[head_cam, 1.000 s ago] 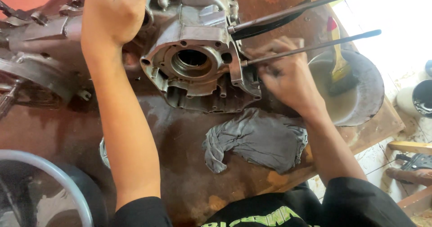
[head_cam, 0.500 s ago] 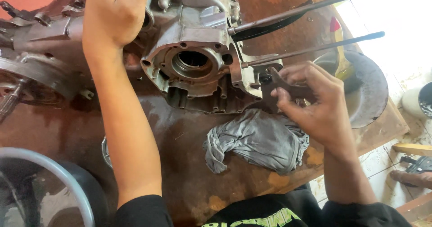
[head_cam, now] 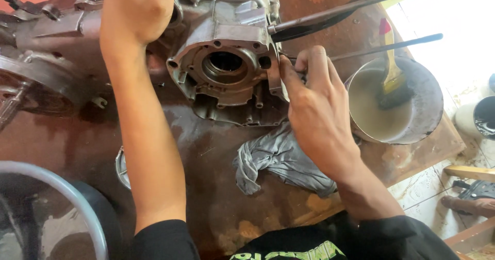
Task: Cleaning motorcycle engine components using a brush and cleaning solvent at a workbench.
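Left hand (head_cam: 136,10) pressed down on engine casing (head_cam: 227,59) — fingers hidden (grip unclear); right hand (head_cam: 314,105), fingers closed around long rod (head_cam: 386,46), beside grey rag (head_cam: 281,159) on desk (head_cam: 206,198).

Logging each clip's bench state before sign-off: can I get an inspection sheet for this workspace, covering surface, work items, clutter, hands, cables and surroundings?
Surface: stained, oily brown wooden bench.
Work items: grey cast-metal engine casing with a round central bore; thin dark metal rod running from its right edge.
Clutter: crumpled grey rag; round metal bowl of cloudy liquid with a yellow-handled brush in it; another grey engine part at left.
Hands: left hand rests on top of the casing; right hand grips at the casing's right edge, around the rod's end.
Cables: nothing seen.
Surroundings: pale tiled floor at right; grey curved rim at lower left.
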